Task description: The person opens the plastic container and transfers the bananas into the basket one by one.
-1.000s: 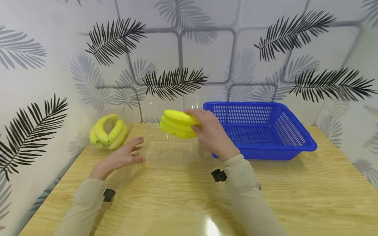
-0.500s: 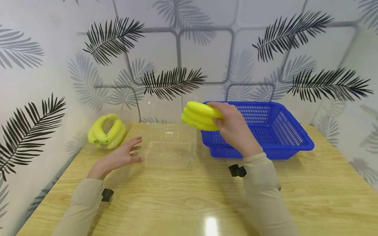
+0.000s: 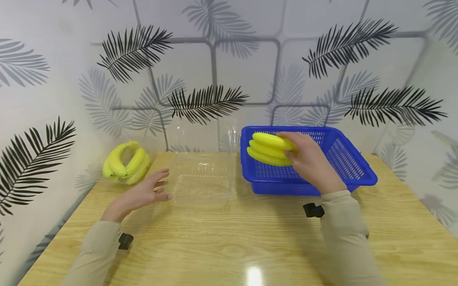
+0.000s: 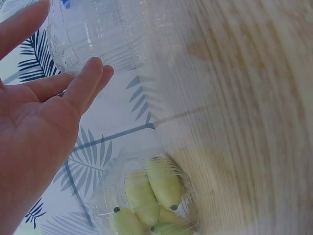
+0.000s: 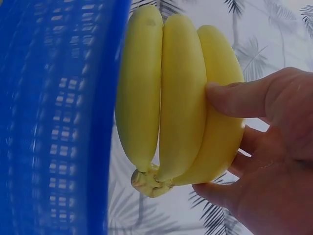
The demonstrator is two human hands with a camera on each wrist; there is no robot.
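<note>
Banana bunch (image 3: 269,150): pinched in right hand (image 3: 309,159), held above blue basket (image 3: 279,187), at 2 o'clock from clear box (image 3: 204,193). Left hand (image 3: 141,194): unladen, loosely extended, just beside clear box at 3 o'clock; packed bananas (image 3: 136,163) at 11 o'clock. Beneath: wooden table (image 3: 211,246).

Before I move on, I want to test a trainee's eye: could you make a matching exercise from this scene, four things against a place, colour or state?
Things:
1. Basket
2. Bananas on the right
3. Left hand
4. Bananas on the left

Descriptions:
A. Gripping nothing
B. Inside a clear box
C. Blue
D. Gripped by the right hand

Pairs: 1-C, 2-D, 3-A, 4-B
</note>
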